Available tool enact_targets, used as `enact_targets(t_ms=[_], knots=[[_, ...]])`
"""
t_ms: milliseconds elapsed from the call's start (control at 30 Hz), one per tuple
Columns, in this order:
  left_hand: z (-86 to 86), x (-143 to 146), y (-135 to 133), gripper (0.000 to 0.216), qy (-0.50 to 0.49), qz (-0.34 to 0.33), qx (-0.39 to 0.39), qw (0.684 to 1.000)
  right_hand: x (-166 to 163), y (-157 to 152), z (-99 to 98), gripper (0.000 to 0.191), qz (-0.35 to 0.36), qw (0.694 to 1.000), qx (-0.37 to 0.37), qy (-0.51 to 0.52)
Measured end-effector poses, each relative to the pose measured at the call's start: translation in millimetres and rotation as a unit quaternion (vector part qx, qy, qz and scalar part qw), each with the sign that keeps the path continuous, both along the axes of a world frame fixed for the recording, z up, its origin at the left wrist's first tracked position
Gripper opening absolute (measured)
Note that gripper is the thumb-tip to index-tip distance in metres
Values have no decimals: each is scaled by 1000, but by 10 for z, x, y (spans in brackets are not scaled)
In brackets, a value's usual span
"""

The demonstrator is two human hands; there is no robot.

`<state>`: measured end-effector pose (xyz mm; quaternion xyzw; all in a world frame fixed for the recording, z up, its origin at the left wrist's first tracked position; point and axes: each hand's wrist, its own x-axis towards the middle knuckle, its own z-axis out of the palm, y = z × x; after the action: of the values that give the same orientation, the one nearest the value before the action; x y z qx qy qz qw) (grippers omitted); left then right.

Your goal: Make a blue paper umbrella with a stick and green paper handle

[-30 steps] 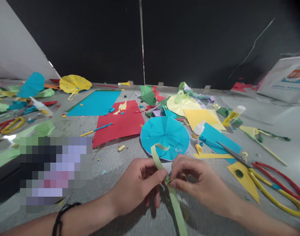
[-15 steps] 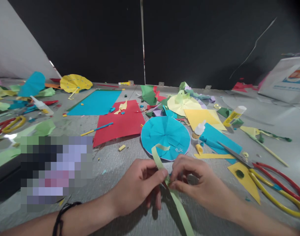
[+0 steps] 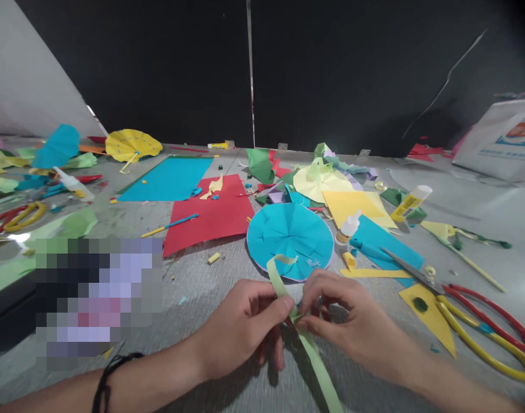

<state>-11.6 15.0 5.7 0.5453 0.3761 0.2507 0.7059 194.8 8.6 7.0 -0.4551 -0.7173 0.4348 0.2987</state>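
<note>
My left hand point(image 3: 240, 330) and my right hand point(image 3: 343, 318) meet just above the grey table, both pinching one long light green paper strip point(image 3: 318, 370). The strip's upper end curls up past my left thumb toward a round blue folded paper disc point(image 3: 290, 234). Its lower end runs down toward me between my forearms. Thumb and forefinger of each hand press on the strip at the same spot, about a finger's width apart.
Red and yellow scissors point(image 3: 481, 327) lie at the right, beside a yellow paper triangle point(image 3: 430, 318). A small glue bottle point(image 3: 347, 226), a glue stick point(image 3: 411, 202), red paper point(image 3: 210, 215), blue paper point(image 3: 167, 179) and several scraps cover the table. A yellow paper fan point(image 3: 131, 145) lies far left.
The strip's lower end has swung a little to the right. Both hands stay at the same place, still pinching it.
</note>
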Motion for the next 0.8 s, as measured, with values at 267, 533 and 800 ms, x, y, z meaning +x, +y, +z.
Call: enact_targets(t_ms=[267, 533, 800], knots=[[-13, -2, 9, 49, 14, -14, 7, 1000, -8, -30, 18, 13, -22, 999, -28, -3], [-36, -23, -13, 29, 43, -25, 21, 999, -22, -25, 40, 14, -21, 999, -29, -12], [7, -9, -10, 38, 40, -3, 23, 999, -2, -22, 47, 9, -12, 998, -51, -20]])
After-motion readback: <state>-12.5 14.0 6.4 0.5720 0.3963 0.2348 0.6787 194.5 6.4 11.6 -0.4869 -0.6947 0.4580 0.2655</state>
